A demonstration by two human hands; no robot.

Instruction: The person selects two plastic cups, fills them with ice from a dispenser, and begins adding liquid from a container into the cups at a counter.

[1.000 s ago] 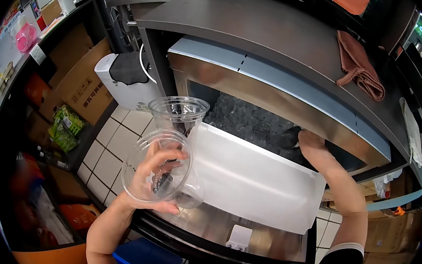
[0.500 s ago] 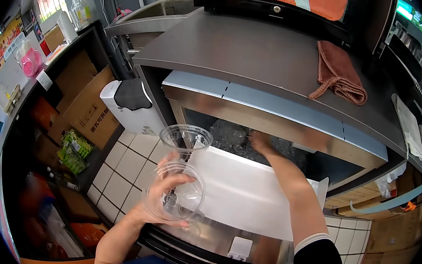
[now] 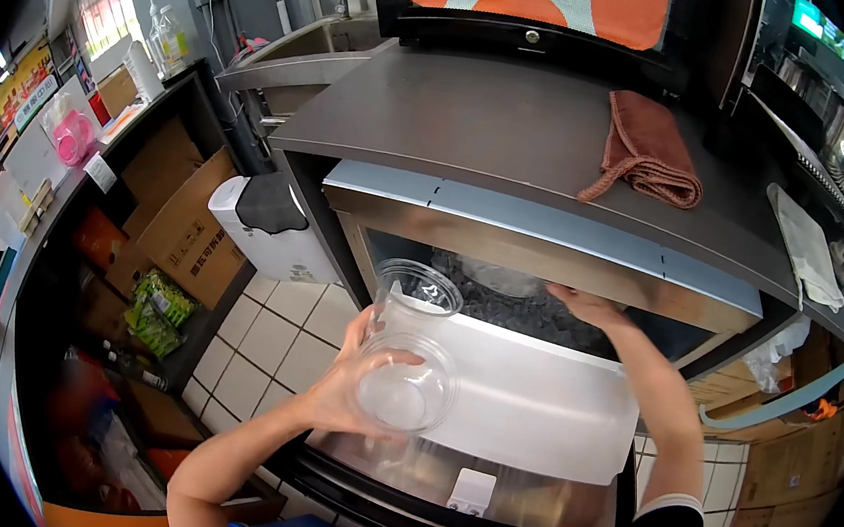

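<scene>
My left hand (image 3: 339,389) is closed around two clear plastic cups, held over the tilted white flap of an ice machine. The nearer cup (image 3: 408,403) faces me with its round rim. Just beyond it is the farther cup (image 3: 408,307). Inside the ice bin, my right hand (image 3: 589,306) is closed at the right end of a clear, rounded scoop (image 3: 501,276); its handle is mostly hidden by my fingers. Dark-looking ice (image 3: 528,313) lies below and around the scoop. The white flap (image 3: 532,384) slopes toward me under both forearms.
Above the bin runs a dark counter (image 3: 456,106) with a folded brown cloth (image 3: 653,148). A metal sink (image 3: 310,48) is at the back left. A white bin (image 3: 264,230) and open shelves with a cardboard box (image 3: 194,234) stand left. Cardboard boxes (image 3: 793,497) are at right.
My right hand and the scoop have shifted right in the ice bin. My left hand, still holding both cups, has moved right and nearer the bin opening. The camera view has shifted slightly.
</scene>
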